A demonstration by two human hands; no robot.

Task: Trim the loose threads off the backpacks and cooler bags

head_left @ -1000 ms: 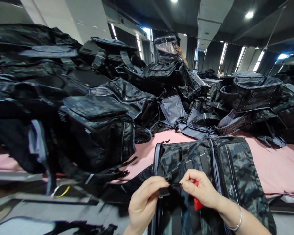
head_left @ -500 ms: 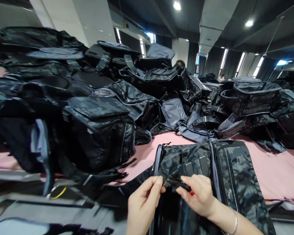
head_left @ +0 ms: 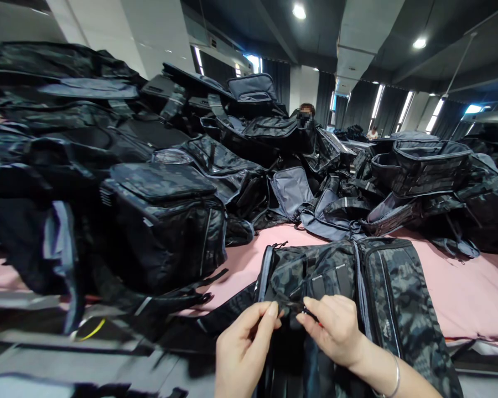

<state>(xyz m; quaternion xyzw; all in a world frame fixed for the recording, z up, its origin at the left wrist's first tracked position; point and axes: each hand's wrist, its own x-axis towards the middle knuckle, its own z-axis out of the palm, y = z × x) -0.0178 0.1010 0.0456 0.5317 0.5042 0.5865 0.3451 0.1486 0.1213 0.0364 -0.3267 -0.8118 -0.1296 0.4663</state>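
Pinching a black strap fitting (head_left: 305, 314) with the right hand (head_left: 336, 331): thumb and forefinger shut on it, other fingers curled under. Noted beneath that forefinger a sliver of a red object (head_left: 320, 325), too hidden to identify. Found the left hand (head_left: 243, 354) half-curled just across from the right, forefinger and thumb tips brought to the near end of the same fitting; cannot tell whether gripping or merely touching. Located the fitting between both hands, at the lower front of a camouflage backpack (head_left: 392, 298) lying flat directly beyond the knuckles and running under the right forearm. Recorded a bracelet (head_left: 395, 378) on the right wrist.

Compared with one second ago: much less of the red object showing, then plainly visible in the right palm; both hands set slightly higher against the backpack; fitting held at the same spot between the fingertips.

Seen ahead of the hands a pink table cover (head_left: 460, 287), and beyond and to the left of them a pile of bags (head_left: 161, 221). Seen far behind the pile a person (head_left: 305, 113); a grey bag (head_left: 253, 88) now on top where a clear-panelled one was raised before.
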